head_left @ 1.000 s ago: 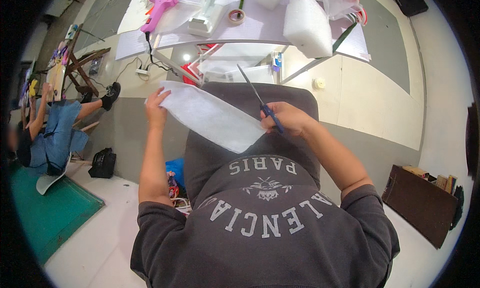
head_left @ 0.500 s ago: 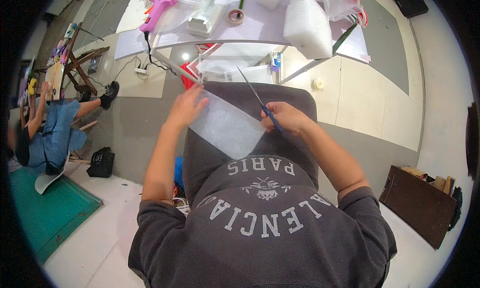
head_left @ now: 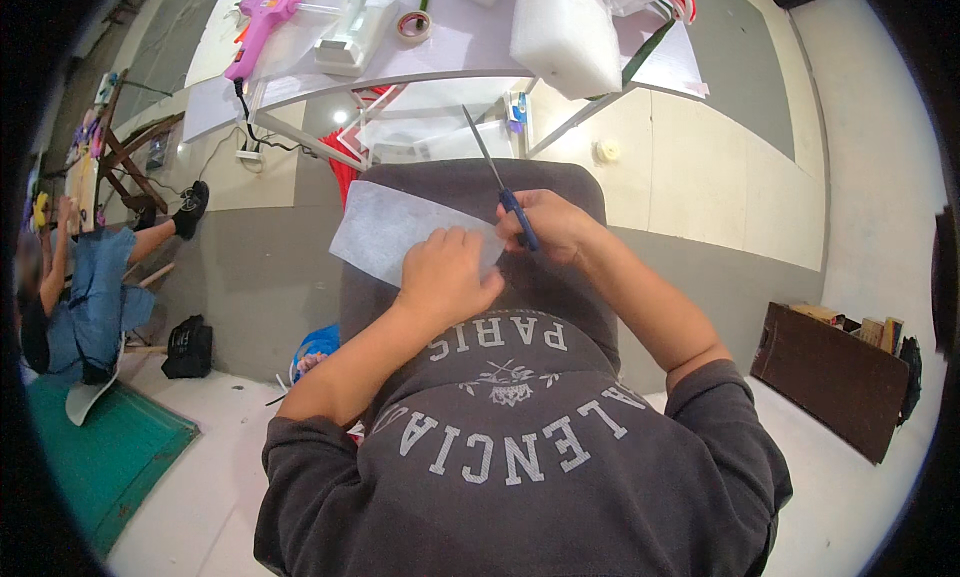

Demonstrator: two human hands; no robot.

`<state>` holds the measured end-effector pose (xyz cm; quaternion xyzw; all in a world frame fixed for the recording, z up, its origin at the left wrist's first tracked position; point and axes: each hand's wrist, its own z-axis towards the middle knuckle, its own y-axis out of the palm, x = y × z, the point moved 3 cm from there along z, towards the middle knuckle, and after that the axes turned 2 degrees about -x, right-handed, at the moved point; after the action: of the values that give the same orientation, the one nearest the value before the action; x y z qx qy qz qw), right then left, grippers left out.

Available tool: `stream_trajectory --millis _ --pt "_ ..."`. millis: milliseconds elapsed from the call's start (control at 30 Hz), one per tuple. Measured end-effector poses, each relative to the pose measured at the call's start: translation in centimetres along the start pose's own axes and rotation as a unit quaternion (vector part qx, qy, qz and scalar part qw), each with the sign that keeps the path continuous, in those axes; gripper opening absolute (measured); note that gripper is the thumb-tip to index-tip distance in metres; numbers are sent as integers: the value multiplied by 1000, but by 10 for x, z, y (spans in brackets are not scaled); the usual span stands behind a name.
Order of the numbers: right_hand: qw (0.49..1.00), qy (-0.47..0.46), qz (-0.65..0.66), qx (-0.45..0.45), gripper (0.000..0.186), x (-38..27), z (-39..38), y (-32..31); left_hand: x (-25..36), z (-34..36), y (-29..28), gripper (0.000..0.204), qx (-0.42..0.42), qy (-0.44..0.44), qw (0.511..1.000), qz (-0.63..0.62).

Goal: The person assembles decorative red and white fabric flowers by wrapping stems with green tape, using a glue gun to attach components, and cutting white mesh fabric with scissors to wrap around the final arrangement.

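Observation:
A thin, translucent white sheet (head_left: pixel 395 222) lies slantwise above a dark grey padded seat (head_left: pixel 572 177). Over its near right part, my left hand (head_left: pixel 448 275) is closed on it, fingers bent and the thumb at the near side. My right hand (head_left: pixel 548 225) grips a pair of scissors (head_left: pixel 515 209) by the dark blue handles. Their blades look closed and point away from me, up and to the left. The fingertips of my right hand meet the sheet's right corner; whether they pinch it is hidden.
Ahead stands a white table (head_left: pixel 480 52) with a pink glue gun (head_left: pixel 262 27), a tape roll (head_left: pixel 413 27) and a white foam block (head_left: pixel 565 42). Another person (head_left: pixel 95 267) sits at far left. A brown box (head_left: pixel 830 377) stands at right, a black bag (head_left: pixel 188 347) at left.
My left hand has left the sheet's far left corner and come right and nearer, onto its right part. The scissors stay in my right hand. The whole view has shifted slightly.

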<state>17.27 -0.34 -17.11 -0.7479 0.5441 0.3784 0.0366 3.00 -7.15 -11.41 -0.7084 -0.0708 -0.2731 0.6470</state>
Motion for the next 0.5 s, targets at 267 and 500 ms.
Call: stream_trajectory --millis 267,500 --pt "997 -39 -66 -14 27 -5 -57 -21 -13 -7 5 15 52 -36 998 -32" --pt "972 86 10 -218 44 18 -126 -29 -12 -5 4 17 90 -48 993 -50"
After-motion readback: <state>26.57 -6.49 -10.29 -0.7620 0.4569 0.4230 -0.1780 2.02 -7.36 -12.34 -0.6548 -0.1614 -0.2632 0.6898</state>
